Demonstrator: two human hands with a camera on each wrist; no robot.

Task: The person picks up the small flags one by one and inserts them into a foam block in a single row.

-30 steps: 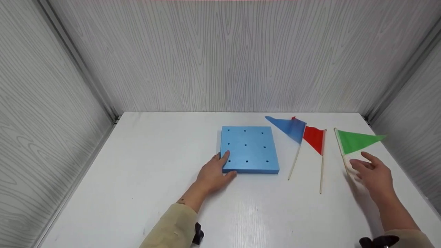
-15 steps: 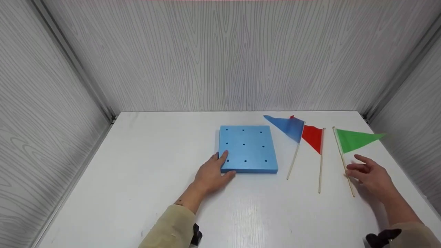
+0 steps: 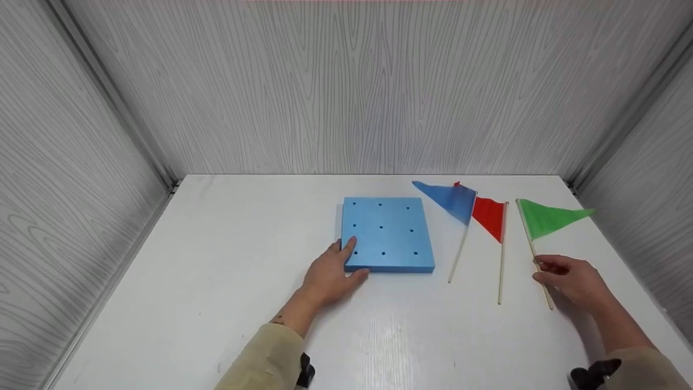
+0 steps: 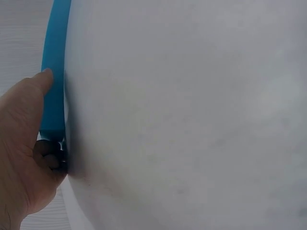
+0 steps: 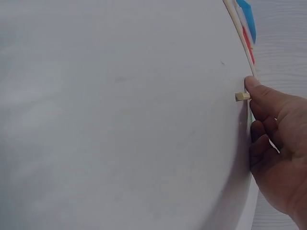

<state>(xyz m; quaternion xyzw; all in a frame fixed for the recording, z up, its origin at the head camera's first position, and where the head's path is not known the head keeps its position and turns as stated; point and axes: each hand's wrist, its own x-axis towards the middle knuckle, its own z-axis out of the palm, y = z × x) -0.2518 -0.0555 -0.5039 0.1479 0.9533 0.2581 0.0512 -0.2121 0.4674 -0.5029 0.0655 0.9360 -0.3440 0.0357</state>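
A flat blue board [image 3: 392,233] with several small holes lies on the table. My left hand [image 3: 327,275] holds its near left corner, the thumb along the front edge and a finger on top; other fingers are hidden at the side. In the left wrist view the thumb presses the front edge of the blue board [image 4: 55,57]. At the right, my right hand [image 3: 575,279] pinches the wooden stick of a green triangular flag [image 3: 553,219] between thumb and fingers. The stick's end [image 5: 243,97] points out past the thumb in the right wrist view.
Between board and right hand lie a blue flag [image 3: 450,201] and a red flag [image 3: 491,216], the blue cloth overlapping the red. The white table [image 3: 243,244] is bounded by a back wall [image 3: 346,86] and side walls.
My right hand has come down and left onto the green flag's stick and now pinches it. The green flag has shifted slightly left. My left hand stays at the board's corner.
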